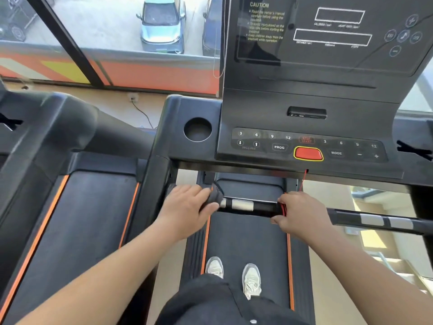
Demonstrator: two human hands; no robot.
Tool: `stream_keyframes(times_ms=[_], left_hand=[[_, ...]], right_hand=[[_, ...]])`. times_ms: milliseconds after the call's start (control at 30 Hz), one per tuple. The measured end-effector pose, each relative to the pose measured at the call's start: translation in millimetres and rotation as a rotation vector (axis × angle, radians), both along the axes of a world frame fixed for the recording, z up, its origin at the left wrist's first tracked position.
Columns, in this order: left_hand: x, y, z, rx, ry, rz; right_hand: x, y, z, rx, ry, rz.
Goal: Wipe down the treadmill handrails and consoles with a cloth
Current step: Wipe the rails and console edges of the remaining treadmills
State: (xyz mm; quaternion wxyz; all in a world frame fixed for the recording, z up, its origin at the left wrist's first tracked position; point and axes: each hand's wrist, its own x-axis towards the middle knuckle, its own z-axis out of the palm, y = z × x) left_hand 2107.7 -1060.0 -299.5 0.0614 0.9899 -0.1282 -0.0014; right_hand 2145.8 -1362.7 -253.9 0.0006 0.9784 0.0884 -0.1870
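Soft, light dark-grey cloth [214, 195], bunched in the gripping left hand [187, 207], wraps the rigid black tubular handrail [262, 208] at its left end, right hand [300, 215] clasping the bar further along; likely best kept bunched.

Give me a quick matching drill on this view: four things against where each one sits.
Things:
1. dark grey cloth
2. red oval button with yellow rim
3. round black cup holder
4. thin red cord

Places:
A. at the left end of the console
B. gripped by the left hand on the black handlebar
C. between the PROG key and MODE key
D. running from under the console down to the right hand

Pairs: 1-B, 2-C, 3-A, 4-D
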Motion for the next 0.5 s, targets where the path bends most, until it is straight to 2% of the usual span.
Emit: stream_keyframes(times_ms=[67, 133, 233, 300, 367, 433, 500], left_hand=[[10, -9, 9, 0.158, 0.076, 0.038], [29, -29, 15, 0.295, 0.242, -0.011], [71, -52, 21, 0.282, 0.669, 0.006], [88, -62, 27, 0.223, 0.841, 0.041], [80, -66, 28, 0.166, 0.774, 0.104], [47, -74, 21, 0.082, 0.414, 0.129], [7, -87, 15, -0.001, 0.202, 0.152]], right_hand=[[2, 2, 1, 0.000, 0.005, -0.009], [4, 4, 4, -0.016, 0.008, -0.008], [2, 5, 6, -0.024, 0.009, -0.010], [3, 6, 9, -0.042, 0.017, -0.011], [4, 8, 10, -0.061, 0.024, -0.011], [6, 9, 11, -0.082, 0.032, -0.010], [7, 10, 12, -0.085, 0.044, -0.011]])
